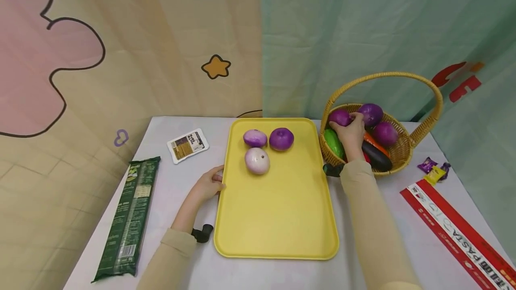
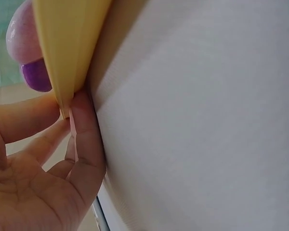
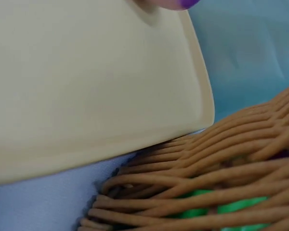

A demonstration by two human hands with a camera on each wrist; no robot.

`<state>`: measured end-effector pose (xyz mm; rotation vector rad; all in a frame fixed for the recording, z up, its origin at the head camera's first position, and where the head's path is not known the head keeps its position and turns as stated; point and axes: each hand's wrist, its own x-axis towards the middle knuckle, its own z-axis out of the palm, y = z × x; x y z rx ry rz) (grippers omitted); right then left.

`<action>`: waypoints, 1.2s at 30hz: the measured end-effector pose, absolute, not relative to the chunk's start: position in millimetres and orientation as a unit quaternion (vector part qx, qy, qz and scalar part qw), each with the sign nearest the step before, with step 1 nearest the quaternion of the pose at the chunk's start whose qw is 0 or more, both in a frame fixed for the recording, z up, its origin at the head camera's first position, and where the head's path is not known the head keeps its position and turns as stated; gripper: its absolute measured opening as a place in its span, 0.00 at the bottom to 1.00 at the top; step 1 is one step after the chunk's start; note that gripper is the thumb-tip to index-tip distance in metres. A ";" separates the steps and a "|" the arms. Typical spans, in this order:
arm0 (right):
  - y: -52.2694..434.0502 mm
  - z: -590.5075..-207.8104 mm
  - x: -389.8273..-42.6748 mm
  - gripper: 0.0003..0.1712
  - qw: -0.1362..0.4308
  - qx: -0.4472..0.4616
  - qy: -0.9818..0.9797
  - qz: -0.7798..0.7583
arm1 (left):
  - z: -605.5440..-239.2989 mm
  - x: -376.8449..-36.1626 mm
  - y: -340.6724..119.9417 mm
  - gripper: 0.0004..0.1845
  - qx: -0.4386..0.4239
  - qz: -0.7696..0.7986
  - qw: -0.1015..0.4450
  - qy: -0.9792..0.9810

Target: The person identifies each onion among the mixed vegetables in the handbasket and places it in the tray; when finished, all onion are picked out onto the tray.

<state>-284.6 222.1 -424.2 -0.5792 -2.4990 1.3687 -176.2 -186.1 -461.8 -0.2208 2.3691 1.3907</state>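
Note:
At the left edge of the yellow tray [image 1: 278, 218], my left hand [image 1: 207, 185] pinches the rim. The left wrist view shows its thumb on one side of the tray [image 2: 74, 48] and fingers underneath. Inside the wicker basket [image 1: 397, 158], my right hand [image 1: 351, 135] grips a purple onion [image 1: 340, 117] between thumb and fingers. The right wrist view misses this hand. On the tray's far half lie a pale onion [image 1: 257, 161], a pale purple onion [image 1: 255, 138] and a darker purple onion [image 1: 281, 139].
The basket also holds two purple onions [image 1: 385, 134], an eggplant [image 1: 376, 155] and a green vegetable [image 1: 334, 143] under its tall handle [image 1: 387, 74]. A green pasta packet [image 1: 131, 218] and white packet [image 1: 188, 145] lie left; candies [image 1: 434, 171] and a red pasta box [image 1: 459, 232] right.

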 end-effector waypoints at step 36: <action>99.4 -464.4 -200.7 0.46 -0.041 -0.041 -0.859 0.509 | -464.2 -177.2 -186.6 0.35 -0.071 0.481 0.195 0.852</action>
